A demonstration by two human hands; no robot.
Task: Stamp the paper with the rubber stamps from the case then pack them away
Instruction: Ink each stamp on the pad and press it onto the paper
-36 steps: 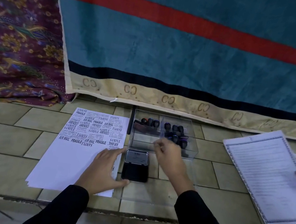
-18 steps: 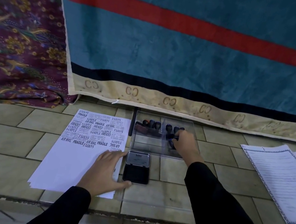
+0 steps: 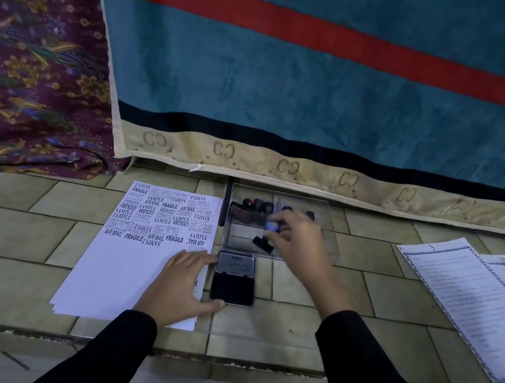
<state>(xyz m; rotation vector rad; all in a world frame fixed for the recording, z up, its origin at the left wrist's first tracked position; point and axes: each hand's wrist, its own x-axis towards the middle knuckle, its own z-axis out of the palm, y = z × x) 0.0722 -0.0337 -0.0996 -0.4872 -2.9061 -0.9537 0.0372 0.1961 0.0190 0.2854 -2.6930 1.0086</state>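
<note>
Lifting a rubber stamp [image 3: 265, 237] out of the clear case [image 3: 333, 236], the right hand [image 3: 298, 240] has its fingertips pinched on the blue-topped knob, the dark base hanging tilted over the case's near edge. The left hand [image 3: 184, 286] lies flat, fingers spread, on the lower right corner of the paper [image 3: 121, 273], thumb just beside the open ink pad [image 3: 233, 285]. The remaining stamps [image 3: 257, 206] stand in a row at the back of the case. Upper half of the sheet is already thick with prints; the lower half is blank.

To do it well, I judge: turn the base level before it meets the pad, press straight down, then carry it left to blank paper below the last row. The left palm should hold the sheet through the press. The tilted base risks a part-inked print.

Against half a second ago: then the right hand was deep in the case among the stamps; now it is nearer and holds one clear of the row. Left hand unmoved.
</note>
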